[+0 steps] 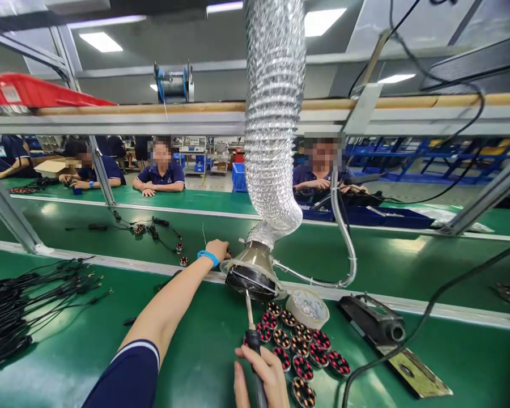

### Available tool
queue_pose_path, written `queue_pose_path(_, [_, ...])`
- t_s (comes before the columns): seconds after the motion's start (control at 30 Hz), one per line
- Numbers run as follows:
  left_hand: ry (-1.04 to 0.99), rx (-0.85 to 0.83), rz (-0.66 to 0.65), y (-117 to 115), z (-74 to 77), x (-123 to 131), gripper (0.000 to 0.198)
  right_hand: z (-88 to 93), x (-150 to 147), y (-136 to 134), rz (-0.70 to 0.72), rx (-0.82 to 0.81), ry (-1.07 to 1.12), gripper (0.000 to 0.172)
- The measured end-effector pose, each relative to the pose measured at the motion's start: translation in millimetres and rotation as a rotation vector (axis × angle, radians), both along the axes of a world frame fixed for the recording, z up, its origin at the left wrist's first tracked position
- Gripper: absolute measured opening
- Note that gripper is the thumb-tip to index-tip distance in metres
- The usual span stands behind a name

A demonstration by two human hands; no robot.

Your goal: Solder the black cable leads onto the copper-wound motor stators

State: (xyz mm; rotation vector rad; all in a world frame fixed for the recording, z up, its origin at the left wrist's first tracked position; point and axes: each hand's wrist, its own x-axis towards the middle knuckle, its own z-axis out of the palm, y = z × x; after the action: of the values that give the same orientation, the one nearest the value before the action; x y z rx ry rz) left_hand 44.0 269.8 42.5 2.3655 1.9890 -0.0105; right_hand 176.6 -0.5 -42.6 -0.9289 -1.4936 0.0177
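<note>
My right hand (267,371) is wrapped round the dark handle of a soldering iron (255,345), its metal tip pointing up and away near the fume hood. My left hand (218,249), with a blue wristband (208,258), reaches far forward beside the hood's left edge. Its fingers are curled and partly hidden; a small dark bit shows at the fingertips, too small to name. Right of the iron lie several round motor stators (300,344) with red or copper coils. Behind them stands a roll of clear tape (308,309).
A fume hood (255,275) hangs from a silver duct (274,113) in front of me. Black cables (8,311) lie in a bundle at left. A soldering iron stand (378,326) is at right, near a trailing black cord (391,354). People sit across the green belt (204,198).
</note>
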Motion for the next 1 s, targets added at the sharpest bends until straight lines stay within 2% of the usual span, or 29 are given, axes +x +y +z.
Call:
queue_pose_path(0.1, [-0.003,0.041,0.037,-5,-1.9,-17,0.06,9.0,3,-6,0.053,-0.014,-0.068,0.032])
queue_pose_path(0.13, [0.002,0.056,0.051,-8,0.8,-26,0.062,10.9,4,-7,0.068,-0.018,-0.073,0.033])
queue_pose_path(0.2, [0.019,0.075,0.077,-20,8.9,-47,0.048,12.4,5,-8,0.092,-0.02,-0.074,0.034])
queue_pose_path(0.27, [0.044,0.098,0.111,-41,16.6,-69,0.037,11.9,5,-9,0.1,-0.024,-0.075,0.033])
queue_pose_path(0.33, [0.068,0.125,0.152,-71,19.2,-89,0.04,10.6,4,-9,0.102,-0.023,-0.079,0.032])
queue_pose_path(0.47, [0.1,0.16,0.226,-131,7.7,-117,0.049,11.0,0,-8,0.12,0.004,-0.082,0.031])
queue_pose_path(0.57, [0.096,0.134,0.241,-159,-3.2,-128,0.06,14.4,-2,-9,0.138,0.008,-0.068,0.03])
queue_pose_path(0.73, [0.081,0.046,0.145,-170,-13.1,-123,0.067,15.4,-1,-7,0.163,-0.005,-0.066,0.032])
queue_pose_path(0.9, [0.141,0.014,0.103,-168,-15.4,-107,0.043,8.6,1,-4,0.16,0.005,-0.106,0.03])
queue_pose_path(1.0, [0.171,-0.009,0.102,-161,-7.3,-107,0.034,4.7,2,-4,0.172,0.014,-0.126,0.029])
